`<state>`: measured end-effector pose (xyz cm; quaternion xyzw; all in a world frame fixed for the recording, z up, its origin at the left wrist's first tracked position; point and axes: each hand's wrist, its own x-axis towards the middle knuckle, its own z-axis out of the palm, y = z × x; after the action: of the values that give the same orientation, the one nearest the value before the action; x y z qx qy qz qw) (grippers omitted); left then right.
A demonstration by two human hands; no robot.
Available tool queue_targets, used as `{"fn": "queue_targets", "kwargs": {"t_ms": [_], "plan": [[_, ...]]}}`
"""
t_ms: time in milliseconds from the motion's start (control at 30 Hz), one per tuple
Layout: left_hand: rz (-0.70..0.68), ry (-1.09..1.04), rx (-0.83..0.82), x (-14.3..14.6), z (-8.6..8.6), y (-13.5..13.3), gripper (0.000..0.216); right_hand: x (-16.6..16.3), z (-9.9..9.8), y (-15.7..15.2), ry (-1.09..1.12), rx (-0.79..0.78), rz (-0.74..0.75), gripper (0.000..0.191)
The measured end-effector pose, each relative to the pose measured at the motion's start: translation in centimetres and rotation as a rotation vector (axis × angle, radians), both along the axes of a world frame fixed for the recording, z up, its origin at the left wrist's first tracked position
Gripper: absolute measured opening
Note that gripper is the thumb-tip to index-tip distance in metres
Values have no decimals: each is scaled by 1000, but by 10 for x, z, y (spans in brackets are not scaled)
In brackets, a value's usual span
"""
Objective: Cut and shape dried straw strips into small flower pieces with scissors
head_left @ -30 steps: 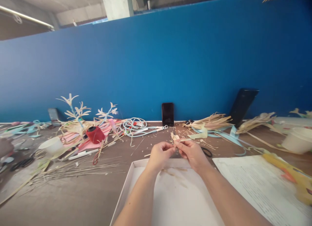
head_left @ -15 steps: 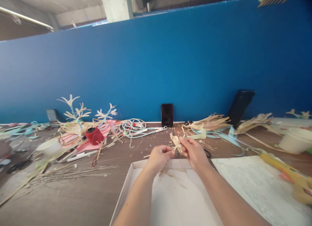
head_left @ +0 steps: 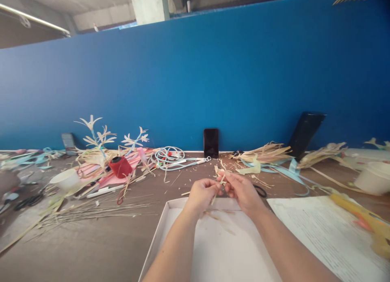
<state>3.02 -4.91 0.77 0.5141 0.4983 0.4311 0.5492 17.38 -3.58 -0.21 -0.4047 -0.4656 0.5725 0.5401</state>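
Note:
My left hand (head_left: 201, 194) and my right hand (head_left: 242, 189) meet above the far edge of a shallow white box lid (head_left: 158, 241). Both pinch a small bundle of pale straw strips (head_left: 219, 173) between fingertips; the strips stick up and a thin sliver hangs down between the hands. A few straw scraps (head_left: 219, 221) lie inside the lid. Black scissors (head_left: 259, 190) lie just right of my right hand, partly hidden by it.
A brown table (head_left: 91, 249) runs along a blue wall. Left: red thread spool (head_left: 120, 166), white cup (head_left: 64, 179), straw flowers (head_left: 97, 138), thin sticks (head_left: 91, 211), blue-white cord (head_left: 169, 157). A phone (head_left: 211, 142) leans on the wall. Right: straw heaps (head_left: 265, 153), printed sheet (head_left: 329, 233), yellow glue gun (head_left: 362, 213), white cup (head_left: 373, 177).
The straw bundle has turned between my fingertips, from lying sideways to standing more upright with a sliver hanging down. Both hands stay close together over the lid's far edge.

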Motion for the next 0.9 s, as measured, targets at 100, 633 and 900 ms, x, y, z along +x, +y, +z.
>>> {"fn": "queue_targets", "kwargs": {"t_ms": [100,633,900], "plan": [[-27,-107,-30,-1,0,0,29,3,4,-3,13,-8,106,36],[-54,-97,-64,-2,-1,0,31,2,-3,6,62,-45,-32,27],[-62,-114,-98,-2,1,-1,28,3,-1,4,96,-38,8,24]]}}
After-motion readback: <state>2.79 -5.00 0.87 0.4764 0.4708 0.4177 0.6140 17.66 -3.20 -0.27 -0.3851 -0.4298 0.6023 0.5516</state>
